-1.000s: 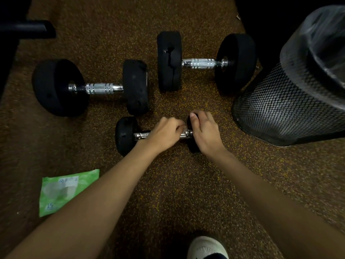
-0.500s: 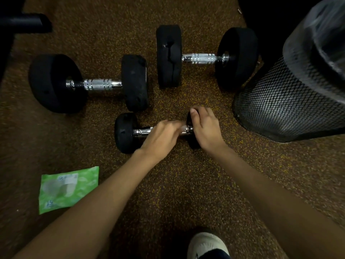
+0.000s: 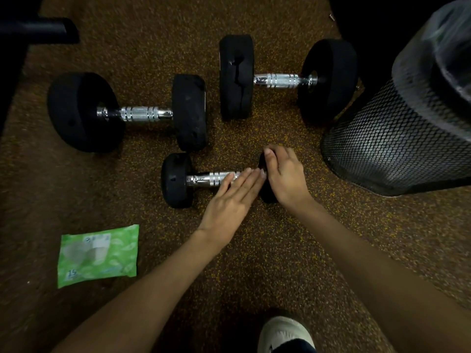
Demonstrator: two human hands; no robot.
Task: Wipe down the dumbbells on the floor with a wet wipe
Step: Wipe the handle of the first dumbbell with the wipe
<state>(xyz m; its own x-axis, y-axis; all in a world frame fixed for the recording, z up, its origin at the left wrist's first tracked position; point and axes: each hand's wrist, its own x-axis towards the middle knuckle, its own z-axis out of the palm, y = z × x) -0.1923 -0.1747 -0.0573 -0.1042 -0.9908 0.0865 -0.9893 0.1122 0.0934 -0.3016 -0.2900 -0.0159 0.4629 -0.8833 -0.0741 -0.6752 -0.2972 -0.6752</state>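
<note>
Three black dumbbells with chrome handles lie on the speckled brown floor. The small dumbbell [image 3: 204,179] is nearest me. My right hand [image 3: 285,174] grips its right head from above and covers most of it. My left hand [image 3: 234,197] lies flat with its fingers straight over the right end of the handle. I see no wipe in either hand. A large dumbbell [image 3: 137,113] lies to the back left and another large dumbbell [image 3: 277,80] to the back right. A green wet wipe pack [image 3: 98,256] rests on the floor at the left.
A black mesh bin [image 3: 397,141] with a plastic liner stands close on the right, next to the small dumbbell. A dark bar [image 3: 38,29] crosses the top left corner. My white shoe [image 3: 283,332] shows at the bottom edge.
My left hand was curled around the small dumbbell's handle; it now lies flat with straight fingers, baring more of the handle. My right hand stays on the right head.
</note>
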